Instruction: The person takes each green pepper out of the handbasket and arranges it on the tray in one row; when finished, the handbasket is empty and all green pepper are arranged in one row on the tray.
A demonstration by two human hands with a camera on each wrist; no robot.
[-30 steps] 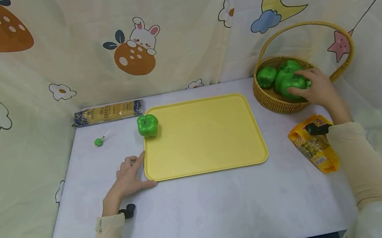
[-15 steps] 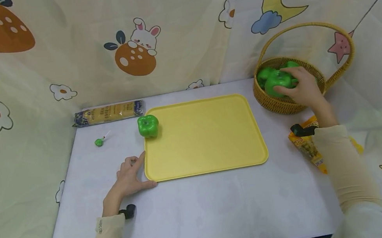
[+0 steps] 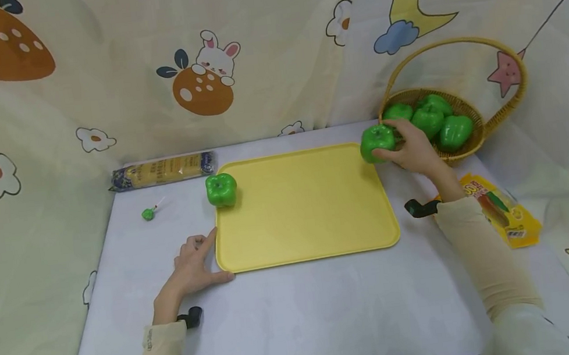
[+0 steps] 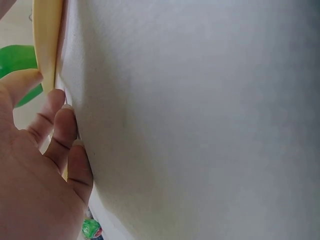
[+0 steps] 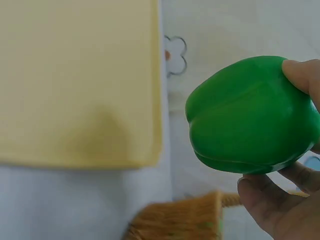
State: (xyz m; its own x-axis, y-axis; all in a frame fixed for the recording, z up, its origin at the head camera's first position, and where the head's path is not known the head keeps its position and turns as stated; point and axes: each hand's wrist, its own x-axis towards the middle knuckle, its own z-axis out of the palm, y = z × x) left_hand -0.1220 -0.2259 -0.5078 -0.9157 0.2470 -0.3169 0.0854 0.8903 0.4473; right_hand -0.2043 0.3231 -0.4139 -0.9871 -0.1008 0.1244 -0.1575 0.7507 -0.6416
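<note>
My right hand (image 3: 415,151) grips a green bell pepper (image 3: 378,143) between thumb and fingers, just left of the wicker basket (image 3: 409,158) and by the tray's back right corner. The same pepper (image 5: 252,115) fills much of the right wrist view. Several more green peppers (image 3: 428,120) lie in the basket. On the left, my left hand (image 3: 191,267) touches the left edge of the yellow tray (image 3: 304,210), thumb at the front corner and index finger along the side. Another green bell pepper (image 3: 221,190) sits at the tray's back left corner.
A long yellow packet (image 3: 162,171) lies behind the tray on the left. A green-wrapped lollipop (image 3: 149,214) is left of the tray. Under the right forearm lies a yellow-orange snack bag (image 3: 504,211). The basket's tall handle (image 3: 469,39) arches over it, close to the wall cloth.
My right hand has lifted a green bell pepper out of the basket and carried it left to the tray's back right corner. The left hand has stayed at the tray edge.
</note>
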